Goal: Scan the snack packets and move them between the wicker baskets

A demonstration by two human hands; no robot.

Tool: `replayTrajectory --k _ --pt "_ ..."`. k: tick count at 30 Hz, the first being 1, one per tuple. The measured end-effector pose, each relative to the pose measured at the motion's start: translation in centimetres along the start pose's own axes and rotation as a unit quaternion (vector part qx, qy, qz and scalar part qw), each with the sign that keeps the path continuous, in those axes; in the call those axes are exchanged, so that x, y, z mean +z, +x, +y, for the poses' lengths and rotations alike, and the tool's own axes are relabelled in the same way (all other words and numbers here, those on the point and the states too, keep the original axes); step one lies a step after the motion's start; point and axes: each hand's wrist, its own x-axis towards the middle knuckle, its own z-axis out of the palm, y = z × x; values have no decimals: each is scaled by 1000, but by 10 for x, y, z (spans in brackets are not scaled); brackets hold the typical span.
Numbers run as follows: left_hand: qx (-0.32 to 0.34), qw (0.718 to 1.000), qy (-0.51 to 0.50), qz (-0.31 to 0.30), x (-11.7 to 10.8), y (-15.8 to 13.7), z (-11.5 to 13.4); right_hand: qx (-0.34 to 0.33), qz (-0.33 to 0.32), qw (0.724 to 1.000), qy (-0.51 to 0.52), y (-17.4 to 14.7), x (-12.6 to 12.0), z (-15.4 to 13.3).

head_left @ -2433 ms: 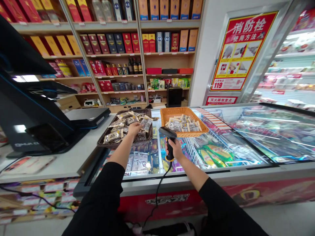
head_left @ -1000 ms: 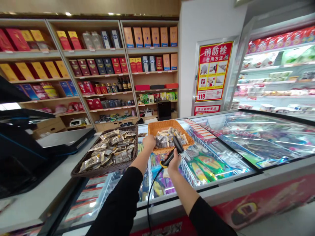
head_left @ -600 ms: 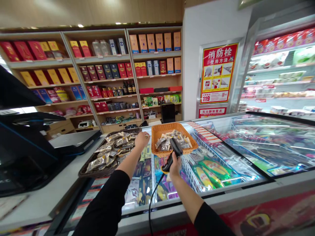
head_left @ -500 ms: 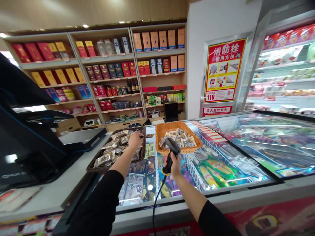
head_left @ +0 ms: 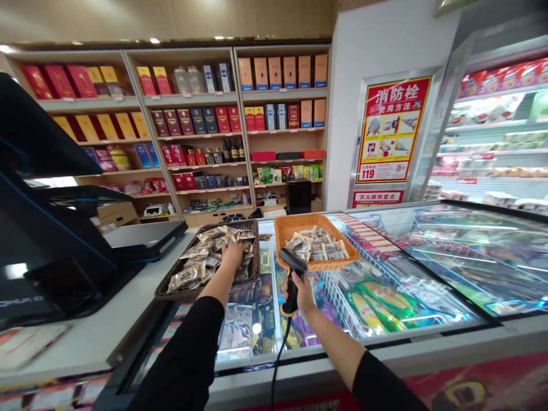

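Observation:
My left hand (head_left: 232,254) reaches into a dark brown woven basket (head_left: 164,290) filled with small clear-and-tan snack packets (head_left: 188,276). Its fingers point down among the packets, and their tips are hidden, so I cannot see whether a packet is gripped. My right hand (head_left: 303,292) is wrapped round the handle of a black barcode scanner (head_left: 293,274) with yellow trim. From the handle a black cable (head_left: 278,359) hangs down. Just behind the scanner head sits an orange-tan woven basket (head_left: 283,225) with similar packets (head_left: 319,244) in it.
Both baskets rest on a glass-topped chest freezer (head_left: 385,297) full of frozen packs. A checkout machine (head_left: 47,228) and a flat scale (head_left: 148,235) stand on the left counter. Beyond are shelves of boxed goods (head_left: 205,123), and a lit display fridge (head_left: 492,137) is at right.
My left hand has moved from the dark basket's far right rim down onto the packets inside. The scanner in my right hand has tilted and shifted slightly left relative to the orange-tan basket.

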Motion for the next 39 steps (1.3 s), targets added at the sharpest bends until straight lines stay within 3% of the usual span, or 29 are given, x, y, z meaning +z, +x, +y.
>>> replayTrajectory --k 4,8,11,13,15,19,21,25,39 --pt "1 999 -20 39 -14 -14 4 14 6 1000 18 -2 1 -3" --pt "-94 967 -180 157 -23 -22 2 -4 10 1000 20 -6 1 -8" --pt "-155 884 -391 201 -21 -23 -3 -29 6 1000 -2 -7 -2 -10" --pt "-180 814 -520 185 -16 -24 -3 -50 5 998 -34 -7 -5 -10" --pt "-181 774 -591 139 -10 -26 0 -71 -4 994 -77 -7 -8 -12" --pt "-145 777 -608 74 -5 -28 8 -74 -43 986 -145 -9 -10 -19" --pt "-144 775 -609 83 -4 -27 9 -66 -72 981 -169 -11 -8 -22" --pt "-147 740 -646 112 -2 -26 8 -55 -123 967 -214 -13 -2 -23" --pt "-119 731 -660 128 3 -24 8 -20 -125 965 -230 -11 -1 -16"
